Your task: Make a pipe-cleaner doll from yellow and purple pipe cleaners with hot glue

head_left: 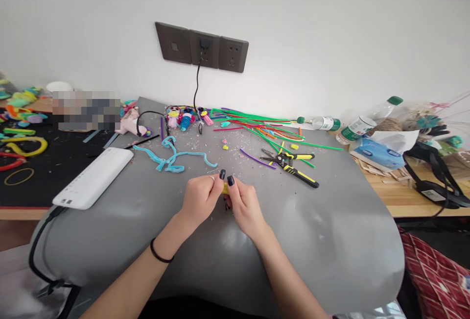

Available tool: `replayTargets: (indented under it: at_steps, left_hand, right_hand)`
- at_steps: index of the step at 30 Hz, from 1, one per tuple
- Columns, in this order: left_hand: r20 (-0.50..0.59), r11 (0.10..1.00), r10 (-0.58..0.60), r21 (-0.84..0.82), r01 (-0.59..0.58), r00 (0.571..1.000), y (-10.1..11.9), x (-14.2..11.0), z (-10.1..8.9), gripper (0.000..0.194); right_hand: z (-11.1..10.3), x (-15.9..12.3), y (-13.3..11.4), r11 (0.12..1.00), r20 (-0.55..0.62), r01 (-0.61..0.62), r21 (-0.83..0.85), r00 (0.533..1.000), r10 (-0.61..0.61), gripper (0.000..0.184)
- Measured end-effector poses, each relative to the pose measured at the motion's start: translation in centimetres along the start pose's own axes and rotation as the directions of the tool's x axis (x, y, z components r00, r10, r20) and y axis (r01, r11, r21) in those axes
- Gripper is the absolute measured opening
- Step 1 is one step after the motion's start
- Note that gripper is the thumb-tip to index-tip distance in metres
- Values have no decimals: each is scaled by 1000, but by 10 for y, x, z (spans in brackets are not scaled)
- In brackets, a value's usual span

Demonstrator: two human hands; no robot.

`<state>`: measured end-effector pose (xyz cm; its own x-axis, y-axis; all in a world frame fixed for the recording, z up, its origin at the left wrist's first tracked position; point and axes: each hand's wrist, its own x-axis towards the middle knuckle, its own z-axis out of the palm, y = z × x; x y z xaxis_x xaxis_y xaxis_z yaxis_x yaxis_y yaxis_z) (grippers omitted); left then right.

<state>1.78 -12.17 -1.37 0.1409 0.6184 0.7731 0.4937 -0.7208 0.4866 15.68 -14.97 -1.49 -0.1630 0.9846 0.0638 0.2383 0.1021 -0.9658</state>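
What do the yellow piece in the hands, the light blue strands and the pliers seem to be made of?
Yellow piece: unclear, perhaps chenille; fingers cover most of it. Light blue strands: probably matte chenille or yarn, judging by fuzzy edges. Pliers: dark, jointed head, likely metal; thick, smooth yellow-and-black grips, probably plastic or rubber.

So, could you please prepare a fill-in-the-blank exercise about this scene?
1. The left hand and right hand hold a small piece coloured ____.
2. The pliers lie nearer the ____ hand.
3. The black band circles the ____ forearm.
4. The larger bottle has a cap coloured ____.

Missing: yellow; right; left; green
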Motion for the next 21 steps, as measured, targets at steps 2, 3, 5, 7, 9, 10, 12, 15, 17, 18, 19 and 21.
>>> replayTargets:
  at_steps: [2, 3, 5, 7, 9, 10, 12, 15, 17, 18, 19, 21]
  left_hand:
    - [22, 989, -144, -35, 145, 989, 1, -1, 1, 53]
    - [43, 975, -212, -62, 215, 976, 1, -1, 1, 54]
    - [98, 938, -316, -114, 326, 944, 3, -2, 1, 55]
    - [141, 918, -351, -142, 369, 926, 5, -4, 1, 54]
    - [160, 917, -352, -140, 374, 922, 8, -5, 1, 50]
    - [159, 922, -345, -126, 365, 925, 9, -5, 1, 47]
    - [147, 935, -328, -88, 343, 933, 10, -6, 2, 41]
    - [120, 949, -304, -48, 312, 945, 10, -5, 5, 38]
    - [106, 955, -286, -47, 292, 952, 11, -5, 6, 39]
    - [97, 958, -275, -53, 281, 957, 11, -4, 6, 40]
    - [88, 961, -263, -63, 269, 961, 12, -3, 7, 41]
    - [65, 966, -241, -82, 245, 968, 13, -1, 7, 46]
  right_hand:
    - [-2, -2, 1, 989, -14, 66, -135, 998, -69, 48]
    - [-1, -3, 1, 983, -11, 83, -164, 996, -86, 44]
    - [0, -4, 4, 978, -12, 104, -183, 994, -108, 40]
    - [2, -4, 7, 976, -46, 118, -182, 991, -128, 42]
    - [4, -3, 8, 978, -89, 117, -170, 987, -133, 44]
    - [5, -2, 8, 980, -108, 113, -162, 986, -131, 45]
    - [6, -1, 7, 985, -138, 103, -137, 983, -122, 48]
    - [6, -1, 4, 994, -152, 86, -71, 984, -96, 51]
    - [7, -1, 3, 998, -142, 68, -16, 987, -69, 53]
    - [7, -1, 3, 998, -133, 56, 9, 990, -54, 54]
    - [7, -1, 2, 998, -124, 45, 34, 991, -41, 55]
    - [8, -1, 2, 996, -109, 30, 89, 994, -20, 58]
